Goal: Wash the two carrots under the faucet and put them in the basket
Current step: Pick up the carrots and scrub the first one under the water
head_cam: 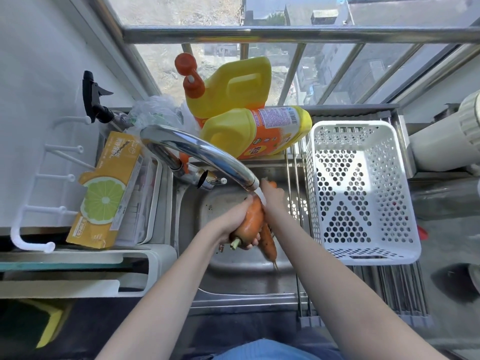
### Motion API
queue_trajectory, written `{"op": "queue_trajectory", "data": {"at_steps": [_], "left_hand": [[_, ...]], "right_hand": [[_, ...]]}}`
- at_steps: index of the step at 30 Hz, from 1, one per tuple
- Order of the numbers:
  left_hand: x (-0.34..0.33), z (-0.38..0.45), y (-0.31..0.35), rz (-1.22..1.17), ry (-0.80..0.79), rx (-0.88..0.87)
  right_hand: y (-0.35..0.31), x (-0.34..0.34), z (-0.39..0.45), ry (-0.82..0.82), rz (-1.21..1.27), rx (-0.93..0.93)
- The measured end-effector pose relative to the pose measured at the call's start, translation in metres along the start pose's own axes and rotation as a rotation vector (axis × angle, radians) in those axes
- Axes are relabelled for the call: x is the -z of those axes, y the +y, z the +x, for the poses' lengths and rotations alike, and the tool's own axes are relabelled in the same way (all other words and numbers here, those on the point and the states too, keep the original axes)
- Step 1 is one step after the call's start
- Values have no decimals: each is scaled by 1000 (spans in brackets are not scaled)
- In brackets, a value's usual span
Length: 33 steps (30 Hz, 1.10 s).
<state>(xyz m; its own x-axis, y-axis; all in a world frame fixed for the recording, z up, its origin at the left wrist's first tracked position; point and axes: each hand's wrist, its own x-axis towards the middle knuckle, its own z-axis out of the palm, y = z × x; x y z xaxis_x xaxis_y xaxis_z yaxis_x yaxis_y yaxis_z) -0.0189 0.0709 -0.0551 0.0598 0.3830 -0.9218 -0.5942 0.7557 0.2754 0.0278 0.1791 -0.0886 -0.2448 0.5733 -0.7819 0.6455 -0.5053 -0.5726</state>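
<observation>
Over the steel sink (241, 266), my left hand (231, 223) grips a thick orange carrot (253, 220), stem end toward me, just under the faucet (207, 154) spout. Water runs from the spout onto that carrot's upper end. My right hand (272, 200) is curled round a thinner second carrot (270, 246); its thick end peeks out beyond my fingers and its tip points back under my forearm. The two carrots touch side by side. The white perforated basket (313, 183) stands empty to the right, on a rack across the sink.
Two yellow detergent jugs (249, 131) stand behind the faucet by the window rail. A lemon-printed box (104, 193) and a white tray sit left of the sink, with a spray bottle (94, 100) behind. A white cylinder (446, 141) lies right of the basket.
</observation>
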Motion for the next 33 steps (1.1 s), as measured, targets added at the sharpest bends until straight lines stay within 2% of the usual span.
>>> {"op": "queue_trajectory", "data": {"at_steps": [2, 4, 5, 7, 9, 11, 13, 15, 19, 22, 25, 29, 33], "left_hand": [[-8, 2, 0, 290, 181, -73], [-18, 3, -5, 653, 451, -202], [-22, 4, -9, 731, 531, -274], [-24, 7, -17, 718, 559, -358], [-20, 9, -22, 557, 457, -362], [-18, 9, -22, 190, 270, -308], [-21, -1, -18, -211, 18, -201], [-24, -7, -14, -416, -126, -132], [-23, -7, -10, -549, -249, -104], [-19, -6, 1, -421, -269, -52], [-20, -8, 13, -225, -166, 18], [-22, 3, 15, 40, 45, -108], [-23, 16, 6, 459, 494, -410]], "right_hand": [[4, 1, -2, 105, -96, 103], [7, 1, -1, 174, -157, 126], [9, 1, 0, 177, -151, 133], [8, 2, -1, 161, -57, 156], [5, 4, -3, 143, 28, 180], [-2, 6, -7, 111, 63, 201], [-10, 5, -11, 33, 112, 195], [-16, 3, -12, -62, 121, 188], [-27, -1, -14, -120, 23, 205], [-23, 1, -12, -52, 43, 173], [-15, 6, -10, 34, 168, 74], [-8, 5, -9, 134, 252, 97], [-6, 1, -13, 187, 322, 107]]}}
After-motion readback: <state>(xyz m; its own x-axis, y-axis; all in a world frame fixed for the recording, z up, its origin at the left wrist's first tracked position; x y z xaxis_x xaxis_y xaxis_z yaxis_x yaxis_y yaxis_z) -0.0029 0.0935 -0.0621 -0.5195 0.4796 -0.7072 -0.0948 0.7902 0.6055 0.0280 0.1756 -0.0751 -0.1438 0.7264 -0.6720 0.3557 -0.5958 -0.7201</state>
